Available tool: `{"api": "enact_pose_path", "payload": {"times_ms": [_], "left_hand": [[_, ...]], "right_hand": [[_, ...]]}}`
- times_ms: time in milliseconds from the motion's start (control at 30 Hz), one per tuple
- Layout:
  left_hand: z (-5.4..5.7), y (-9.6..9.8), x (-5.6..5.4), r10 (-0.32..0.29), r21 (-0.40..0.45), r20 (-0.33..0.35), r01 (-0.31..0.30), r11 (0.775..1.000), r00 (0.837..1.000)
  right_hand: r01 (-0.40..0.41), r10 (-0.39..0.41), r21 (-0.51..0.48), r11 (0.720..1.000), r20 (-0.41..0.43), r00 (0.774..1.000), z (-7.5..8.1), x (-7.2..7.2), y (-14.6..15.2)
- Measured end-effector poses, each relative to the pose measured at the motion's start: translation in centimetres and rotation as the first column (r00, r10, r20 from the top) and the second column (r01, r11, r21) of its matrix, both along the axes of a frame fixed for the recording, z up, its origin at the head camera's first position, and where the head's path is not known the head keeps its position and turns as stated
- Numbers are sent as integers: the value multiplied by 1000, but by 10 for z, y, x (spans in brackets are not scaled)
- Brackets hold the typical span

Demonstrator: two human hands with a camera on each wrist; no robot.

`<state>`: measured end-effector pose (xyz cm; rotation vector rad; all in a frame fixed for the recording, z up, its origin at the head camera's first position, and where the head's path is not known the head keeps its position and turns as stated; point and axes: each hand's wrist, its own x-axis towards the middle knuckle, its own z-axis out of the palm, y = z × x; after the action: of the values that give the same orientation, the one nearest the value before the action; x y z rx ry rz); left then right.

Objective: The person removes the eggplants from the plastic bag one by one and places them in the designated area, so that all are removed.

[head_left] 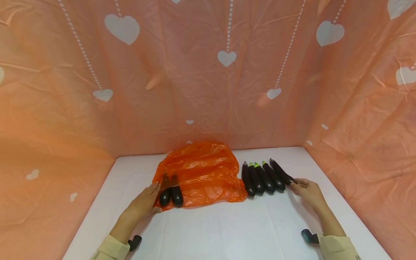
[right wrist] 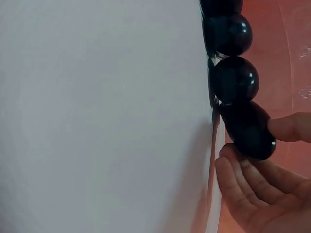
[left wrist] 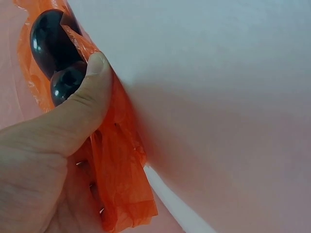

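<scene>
A thin orange plastic bag [head_left: 204, 180] lies on the table, with two dark eggplants [head_left: 177, 196] at its left end, their upper parts under the film. My left hand [head_left: 143, 202] holds the bag's left edge. In the left wrist view the thumb lies over the film beside the eggplants [left wrist: 53, 41], and the fingers are partly hidden by the bag. To the bag's right, several eggplants [head_left: 258, 180] lie side by side. My right hand [head_left: 308, 191] pinches the blunt lower end of the rightmost eggplant [head_left: 281, 172] between thumb and fingers; it slants away from the row's line.
The white table [head_left: 221, 231] extends in front of the bag and the row. Orange sheets with white hearts [head_left: 208, 101] hang close behind the table and on both sides. The row's left eggplant meets the bag's right edge.
</scene>
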<state>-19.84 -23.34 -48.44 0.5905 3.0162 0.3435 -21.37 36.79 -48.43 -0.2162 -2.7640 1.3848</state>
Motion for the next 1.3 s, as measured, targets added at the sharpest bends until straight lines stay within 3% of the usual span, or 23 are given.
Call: {"api": "enact_pose_path", "payload": {"times_ms": [333,900,1300], "left_hand": [[2,2,1,25,15,20,-25,1000,999],[7,3,4,25,25,19,-26,999,999],[6,2,2,29,36,29,-30,999,999]], "right_hand": [[-61,57,146,987,31,998,-5,-3,3],[-59,57,191,980,16,998,1,0,1],[5,21,226,974,-111,994,8,5,-8]]}}
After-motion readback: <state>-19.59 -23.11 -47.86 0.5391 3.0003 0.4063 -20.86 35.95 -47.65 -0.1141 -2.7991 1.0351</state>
